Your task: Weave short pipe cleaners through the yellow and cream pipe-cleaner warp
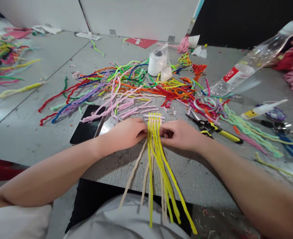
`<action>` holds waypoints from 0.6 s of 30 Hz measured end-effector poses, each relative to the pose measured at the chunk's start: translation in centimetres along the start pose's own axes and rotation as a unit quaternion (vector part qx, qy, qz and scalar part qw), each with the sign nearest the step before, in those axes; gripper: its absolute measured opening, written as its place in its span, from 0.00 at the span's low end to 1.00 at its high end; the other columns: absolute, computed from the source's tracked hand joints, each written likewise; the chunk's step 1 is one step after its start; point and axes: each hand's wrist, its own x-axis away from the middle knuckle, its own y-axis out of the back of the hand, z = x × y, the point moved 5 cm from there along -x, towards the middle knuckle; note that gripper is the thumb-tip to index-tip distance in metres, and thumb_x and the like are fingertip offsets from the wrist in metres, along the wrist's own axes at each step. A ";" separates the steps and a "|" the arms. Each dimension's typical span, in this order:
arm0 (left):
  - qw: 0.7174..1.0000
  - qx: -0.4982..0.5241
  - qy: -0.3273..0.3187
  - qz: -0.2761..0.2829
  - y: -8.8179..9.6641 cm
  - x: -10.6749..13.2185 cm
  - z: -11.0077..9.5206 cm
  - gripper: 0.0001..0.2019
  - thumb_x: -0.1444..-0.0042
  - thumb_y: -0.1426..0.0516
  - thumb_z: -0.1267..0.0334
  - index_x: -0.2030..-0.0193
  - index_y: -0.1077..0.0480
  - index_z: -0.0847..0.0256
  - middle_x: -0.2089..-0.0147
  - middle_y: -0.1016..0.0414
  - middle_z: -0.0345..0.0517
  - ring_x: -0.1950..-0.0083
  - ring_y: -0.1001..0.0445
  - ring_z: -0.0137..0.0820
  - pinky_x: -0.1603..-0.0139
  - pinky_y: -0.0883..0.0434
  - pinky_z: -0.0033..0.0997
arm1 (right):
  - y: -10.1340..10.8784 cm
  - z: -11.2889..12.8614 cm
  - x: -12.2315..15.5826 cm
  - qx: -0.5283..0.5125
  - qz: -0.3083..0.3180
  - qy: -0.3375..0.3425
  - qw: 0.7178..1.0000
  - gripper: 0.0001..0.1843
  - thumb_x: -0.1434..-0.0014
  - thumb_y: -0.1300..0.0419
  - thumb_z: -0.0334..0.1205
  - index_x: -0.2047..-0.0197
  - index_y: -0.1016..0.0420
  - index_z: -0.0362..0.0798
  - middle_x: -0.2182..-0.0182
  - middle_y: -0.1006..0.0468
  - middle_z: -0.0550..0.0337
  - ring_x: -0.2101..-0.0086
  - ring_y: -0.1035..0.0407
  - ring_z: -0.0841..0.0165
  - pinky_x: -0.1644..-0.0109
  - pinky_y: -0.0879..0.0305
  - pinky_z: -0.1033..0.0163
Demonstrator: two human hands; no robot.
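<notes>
A small weave of yellow and beige yarn strands [154, 124] lies in front of me, with a pale crosspiece along its top edge. Its loose yellow ends [170, 182] fan out over the table's front edge toward my lap, beige ends among them. My left hand [130, 133] is closed at the left side of the weave, its fingertips pinching the edge. On the opposite side, my right hand [181, 135] has curled fingers gripping the right edge. The fingertips of both hands are partly hidden, so the exact strands pinched cannot be made out.
Behind the weave lies a heap of coloured yarn [126, 83] with a white spool [156, 63]. A black phone [88, 124] is by my left forearm. Yellow-black pliers [216, 129], a glue bottle [266, 109] and a leaning plastic bottle [256, 59] are on the right.
</notes>
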 end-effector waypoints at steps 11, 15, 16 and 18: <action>1.000 -0.019 -0.004 0.012 0.1 0.1 -0.2 0.06 0.32 0.41 0.65 0.58 0.21 0.60 0.58 0.22 0.48 0.57 0.21 0.38 0.57 0.27 0.35 | 0.6 -0.1 -0.1 -0.066 0.000 0.078 0.995 0.07 0.35 0.37 0.41 0.63 0.19 0.49 0.69 0.18 0.60 0.70 0.29 0.68 0.65 0.37 0.63; 0.999 -0.029 0.005 0.019 0.4 0.2 -0.2 0.07 0.33 0.40 0.64 0.58 0.20 0.59 0.58 0.21 0.47 0.57 0.20 0.38 0.57 0.27 0.36 | 0.7 0.0 -0.2 -0.028 -0.036 0.120 0.992 0.06 0.35 0.38 0.37 0.65 0.22 0.50 0.67 0.18 0.58 0.66 0.27 0.65 0.60 0.35 0.60; 0.999 -0.032 0.007 0.022 0.4 0.2 -0.2 0.07 0.33 0.40 0.64 0.58 0.19 0.59 0.58 0.21 0.47 0.57 0.20 0.39 0.57 0.27 0.36 | 0.7 0.1 -0.1 -0.021 -0.043 0.127 0.991 0.05 0.36 0.38 0.37 0.65 0.22 0.50 0.66 0.18 0.58 0.65 0.28 0.65 0.60 0.34 0.60; 0.999 -0.039 0.011 0.023 0.3 0.2 -0.2 0.07 0.32 0.40 0.63 0.58 0.20 0.59 0.58 0.21 0.47 0.56 0.20 0.39 0.57 0.28 0.36 | 0.7 0.0 -0.1 -0.013 -0.051 0.136 0.989 0.05 0.36 0.38 0.36 0.66 0.23 0.50 0.65 0.19 0.57 0.64 0.27 0.64 0.58 0.33 0.59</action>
